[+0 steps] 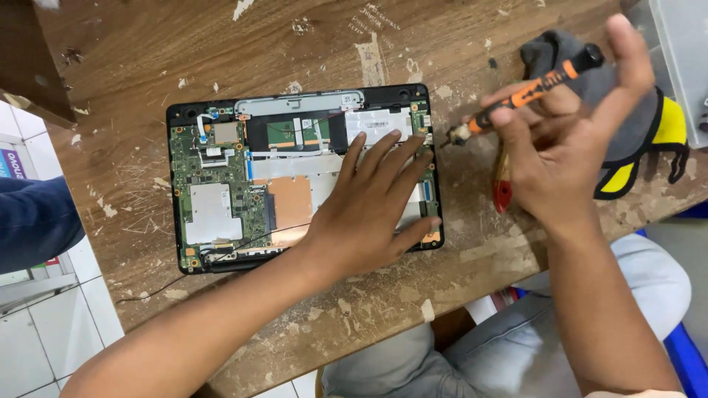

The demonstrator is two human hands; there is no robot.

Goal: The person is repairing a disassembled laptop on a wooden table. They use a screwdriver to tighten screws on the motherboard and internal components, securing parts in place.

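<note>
- Opened black laptop base (221,177), back cover off, flat on worn brown wooden table (221,44) with flaking pale patches; green circuit board, silver shields and copper-coloured sheet exposed inside.
- Left hand (369,210) pressed palm-down on the right half of the laptop's insides, fingers spread wide and flat, gripping nothing; fingertips near the upper right corner of the case.
- Right hand (568,147) raised just off the laptop's right edge, closed around slim orange-and-black screwdriver (527,92); thumb and bent fingers pinching the shaft, index finger stretched upward past the black cap.
- Screwdriver tilted, tip pointing down-left, hovering just beside the laptop's upper right corner, apart from it.
- Red-tipped tool (502,184) partly hidden under the right hand, lying on the table.
- Grey and yellow fabric glove (649,125) behind the right hand, near the table's right edge.
- Dark blue sleeve (33,221) at the left border, well apart from both hands.
</note>
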